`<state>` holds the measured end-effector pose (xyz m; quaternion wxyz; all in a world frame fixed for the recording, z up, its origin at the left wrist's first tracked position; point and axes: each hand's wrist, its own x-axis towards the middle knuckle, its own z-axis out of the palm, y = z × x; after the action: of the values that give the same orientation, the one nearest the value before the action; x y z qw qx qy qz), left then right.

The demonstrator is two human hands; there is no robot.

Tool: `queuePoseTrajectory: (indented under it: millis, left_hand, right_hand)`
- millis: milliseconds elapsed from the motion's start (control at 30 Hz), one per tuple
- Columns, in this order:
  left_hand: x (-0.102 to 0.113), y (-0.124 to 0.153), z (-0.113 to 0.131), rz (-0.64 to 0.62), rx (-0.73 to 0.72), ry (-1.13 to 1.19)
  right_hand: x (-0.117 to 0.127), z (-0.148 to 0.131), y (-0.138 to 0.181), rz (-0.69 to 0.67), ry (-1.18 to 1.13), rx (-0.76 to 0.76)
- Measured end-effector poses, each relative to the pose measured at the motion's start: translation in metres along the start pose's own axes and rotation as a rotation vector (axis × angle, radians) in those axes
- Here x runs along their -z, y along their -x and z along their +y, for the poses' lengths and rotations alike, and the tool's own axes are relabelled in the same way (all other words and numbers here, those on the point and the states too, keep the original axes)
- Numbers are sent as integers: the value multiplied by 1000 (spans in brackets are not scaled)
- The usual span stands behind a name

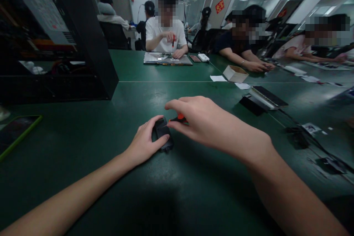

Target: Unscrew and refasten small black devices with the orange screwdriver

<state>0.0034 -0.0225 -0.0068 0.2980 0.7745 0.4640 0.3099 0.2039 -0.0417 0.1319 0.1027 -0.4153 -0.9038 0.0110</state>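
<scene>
A small black plastic device [163,131] lies on the green table in front of me. My left hand [148,136] grips it from the left, with the thumb across its near part and the fingers along its far side. My right hand [195,116] is just to the right of it, closed around a screwdriver [181,118] with an orange and black handle. The tool's front end points left at the device's upper surface. Most of the handle is hidden in my palm, and I cannot tell whether the tip touches the device.
A large black cabinet [96,55] stands at the left, with a green-edged phone [19,132] nearer me. To the right are an open cardboard box [235,73], papers, a dark-topped device [269,97] and cables. Opposite, a person [166,31] works on a flat panel [155,59].
</scene>
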Motion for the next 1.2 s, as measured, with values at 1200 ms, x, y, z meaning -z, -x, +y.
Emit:
queuePoseTrajectory:
  millis: [1200]
  left_hand:
    - [18,2,-1,-240,-529,-370]
  right_hand:
    - [28,-15,33,-262,51,72]
